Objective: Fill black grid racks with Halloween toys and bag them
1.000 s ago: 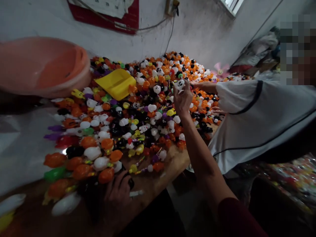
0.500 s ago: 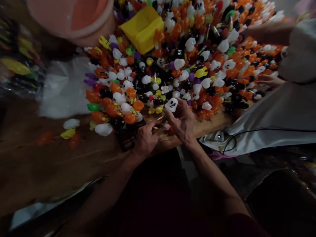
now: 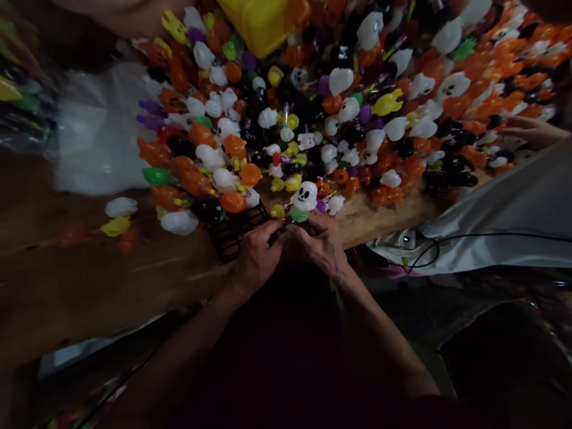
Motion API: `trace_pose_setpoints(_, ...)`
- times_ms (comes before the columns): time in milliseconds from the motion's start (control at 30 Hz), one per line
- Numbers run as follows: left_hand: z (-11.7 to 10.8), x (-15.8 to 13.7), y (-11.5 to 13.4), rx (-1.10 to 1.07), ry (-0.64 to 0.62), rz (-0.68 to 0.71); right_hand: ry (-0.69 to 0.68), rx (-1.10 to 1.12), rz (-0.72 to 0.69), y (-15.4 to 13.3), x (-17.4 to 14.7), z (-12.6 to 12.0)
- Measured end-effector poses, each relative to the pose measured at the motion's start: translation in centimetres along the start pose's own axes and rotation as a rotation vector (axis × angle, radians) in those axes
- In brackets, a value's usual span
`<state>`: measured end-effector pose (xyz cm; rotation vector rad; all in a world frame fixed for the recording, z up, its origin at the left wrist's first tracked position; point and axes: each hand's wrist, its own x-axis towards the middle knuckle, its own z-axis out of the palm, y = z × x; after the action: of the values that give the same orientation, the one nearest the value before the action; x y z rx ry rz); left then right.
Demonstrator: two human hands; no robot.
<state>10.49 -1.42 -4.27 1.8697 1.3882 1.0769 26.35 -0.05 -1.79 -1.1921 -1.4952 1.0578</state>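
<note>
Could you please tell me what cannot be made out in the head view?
In the head view:
- White plastic skull-faced toy: lower end hidden by the left hand and right hand.
- Yellow plastic scoop: cut off by the upper edge.
- Orange plastic toys at far left: details lost to blur.
</note>
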Motion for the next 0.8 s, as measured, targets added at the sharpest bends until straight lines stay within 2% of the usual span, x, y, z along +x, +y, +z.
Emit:
trace_pose_setpoints(167, -2.7, -2.8, -0.1, 0.153, 0.067, 0.010, -0.066, -0.030, 0.027, 0.4, -0.5, 1.5)
trace_pose_setpoints(300, -5.9, -6.0, -2.2, 0.420, 0.177, 0.110, -0.019, 0.005, 0.087, 1.1, -1.6, 3.3)
trace_pose_setpoints(367, -6.9, -7.4, -3.6, 0.555, 0.191, 0.144, -0.018, -0.003, 0.058, 1.4, -2.1, 4.8)
trace_pose_setpoints(467, -7.3, -8.7, -5.1, 0.625, 0.160, 0.134, 0.060, -0.056, -0.025, 1.8, -2.2, 6.8)
trace_pose_setpoints(533, -7.1, -9.0, -5.5, 0.615, 0.156, 0.123, 0.162, -0.102, -0.009, 2.2, -1.6, 7.2)
trace_pose_setpoints(600, -6.9, -9.0, -5.6, 0.609, 0.163, 0.127, 0.225, -0.135, 0.030, 2.7, -0.7, 6.8)
trace_pose_setpoints(800, -7.5, -8.8, -5.7, 0.620, 0.138, 0.185, 0.246, -0.057, 0.067, 4.0, 2.3, 5.4)
